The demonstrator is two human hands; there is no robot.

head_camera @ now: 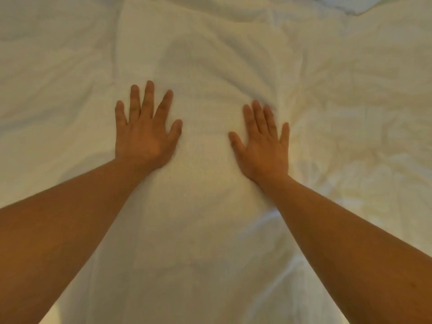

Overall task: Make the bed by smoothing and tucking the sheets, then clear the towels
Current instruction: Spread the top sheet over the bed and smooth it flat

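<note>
Smoothing is the step in hand. Both palms lie flat on the white sheet (pixel 210 66), which fills the whole view and covers the bed surface below the camera.

Left hand (pixel 146 134): fingers straight and spread, palm down, pressing the fabric. It holds nothing.

Right hand (pixel 263 146): fingers straight and closer together, palm down, pressing the fabric. It holds nothing. Its fingertips are slightly blurred.

Condition of the fabric:
- The strip between and below the two forearms appears fairly flat.
- Creases fan outward from the right hand toward the right side.
- Broad folds run across the left side and the far centre.
- A grey fold (pixel 355 5) shows at the far right edge; what it belongs to cannot be told.

No towels and no mattress edge are in view, so tucking and towel clearing are judged as not yet done.

Next move, as a judgement: sweep both flat palms outward and away from the body, keeping even downward pressure, to carry the remaining creases toward the edges. Uneven pressure risks bunching the cloth ahead of the fingers.
</note>
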